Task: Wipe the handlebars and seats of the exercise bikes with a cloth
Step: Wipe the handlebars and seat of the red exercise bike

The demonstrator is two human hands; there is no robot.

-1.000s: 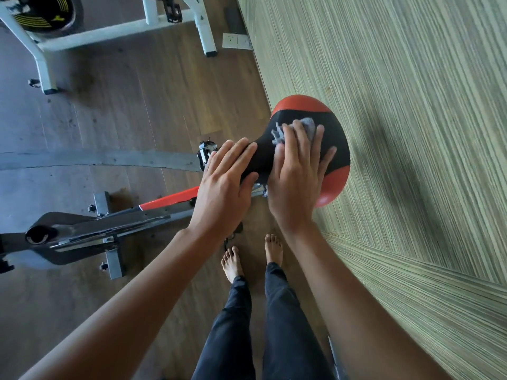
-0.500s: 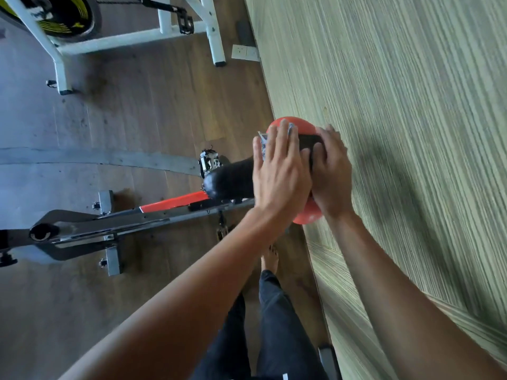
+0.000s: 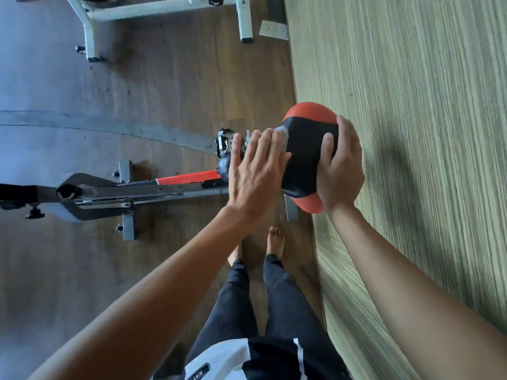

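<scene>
The red and black bike seat (image 3: 304, 149) sits next to the wall, on the grey and red bike frame (image 3: 109, 196). My left hand (image 3: 255, 171) lies flat over the seat's narrow front and presses a grey cloth (image 3: 284, 137) onto it under the fingertips. Most of the cloth is hidden by the fingers. My right hand (image 3: 343, 171) wraps around the wide rear edge of the seat, thumb on top of the black part.
A green striped wall (image 3: 411, 105) runs close along the right of the seat. A second bike with a white frame (image 3: 164, 9) stands at the top, on the wooden floor. A pedal (image 3: 223, 144) shows beyond my left hand. My bare feet (image 3: 274, 242) stand below the seat.
The cloth passed from under my right hand to under my left. My left hand then slid with it from the seat's rear toward the narrow front, and my right hand shifted to the rear edge.
</scene>
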